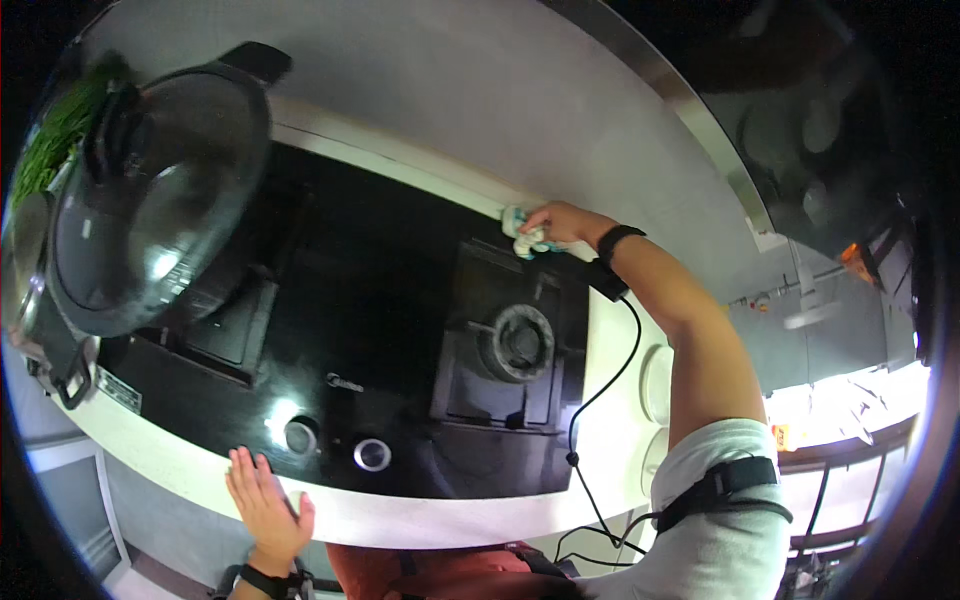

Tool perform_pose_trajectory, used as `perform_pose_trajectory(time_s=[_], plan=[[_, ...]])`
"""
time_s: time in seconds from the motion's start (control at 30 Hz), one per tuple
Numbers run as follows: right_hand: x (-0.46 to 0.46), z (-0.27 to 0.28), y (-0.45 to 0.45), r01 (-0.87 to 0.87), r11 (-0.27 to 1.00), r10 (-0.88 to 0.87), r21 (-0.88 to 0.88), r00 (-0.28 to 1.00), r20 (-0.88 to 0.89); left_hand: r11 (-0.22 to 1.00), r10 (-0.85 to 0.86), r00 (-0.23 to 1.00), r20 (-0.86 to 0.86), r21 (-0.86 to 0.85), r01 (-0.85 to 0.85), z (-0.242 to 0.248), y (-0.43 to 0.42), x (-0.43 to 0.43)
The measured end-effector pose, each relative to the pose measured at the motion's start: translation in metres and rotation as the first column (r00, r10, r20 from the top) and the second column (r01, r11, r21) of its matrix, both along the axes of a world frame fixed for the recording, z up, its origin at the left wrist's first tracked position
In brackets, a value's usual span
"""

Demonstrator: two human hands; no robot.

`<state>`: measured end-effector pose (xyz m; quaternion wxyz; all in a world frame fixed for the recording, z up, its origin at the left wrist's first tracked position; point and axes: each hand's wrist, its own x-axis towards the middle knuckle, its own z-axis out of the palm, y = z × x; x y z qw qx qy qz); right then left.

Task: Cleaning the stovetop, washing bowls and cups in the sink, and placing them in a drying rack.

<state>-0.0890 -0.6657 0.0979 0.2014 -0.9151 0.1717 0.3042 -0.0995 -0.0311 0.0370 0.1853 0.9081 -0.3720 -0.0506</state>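
Note:
Beyond the back right corner of a black glass gas hob (375, 300), my right hand (562, 223) grips a crumpled white and teal cloth (529, 236) against the hob's back edge. My left hand (268, 506) rests palm down on the white counter's front edge (420, 521), fingers spread and nothing held, near a round silver-rimmed control knob (300, 435). A second knob (373, 454) sits to its right. The right burner (523, 343) is uncovered. A large dark pan with a glass lid (157, 202) stands over the left burner.
Green leafy vegetables (52, 142) lie behind the pan at the far left. A black cable (600, 390) hangs from my right wrist past the hob's right edge. White round dishes (658, 386) stand on the right counter. A range hood (697, 120) overhangs at upper right.

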Motion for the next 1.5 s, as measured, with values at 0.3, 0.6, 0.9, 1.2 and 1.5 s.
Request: perform_pose_trajectory(time_s=[0.3, 0.6, 0.9, 1.2, 1.5], plan=[[-0.183, -0.038, -0.013, 0.323, 0.902, -0.071, -0.285, 0.764, 0.641, 1.000, 0.016, 0.995, 0.101, 0.022, -0.019, -0.003, 0.000, -0.007], [-0.200, 0.024, -0.028, 0.486, 0.872, -0.472, 0.049, 0.812, 0.342, 0.999, -0.016, 0.985, 0.169, 0.039, 0.009, -0.001, -0.001, -0.010], [-0.225, -0.049, 0.017, 0.350, 0.913, -0.190, -0.210, 0.820, 0.540, 0.994, -0.098, 0.966, 0.241, 0.068, 0.084, -0.009, -0.001, -0.009], [-0.370, -0.038, 0.163, 0.406, 0.908, -0.210, -0.109, 0.663, 0.718, 0.994, -0.108, 0.939, 0.325, 0.042, 0.100, -0.019, -0.003, -0.010], [-0.399, -0.010, 0.125, 0.611, 0.777, -0.480, 0.152, 0.418, 0.772, 0.994, -0.105, 0.926, 0.363, 0.013, 0.108, -0.025, 0.003, -0.006]])
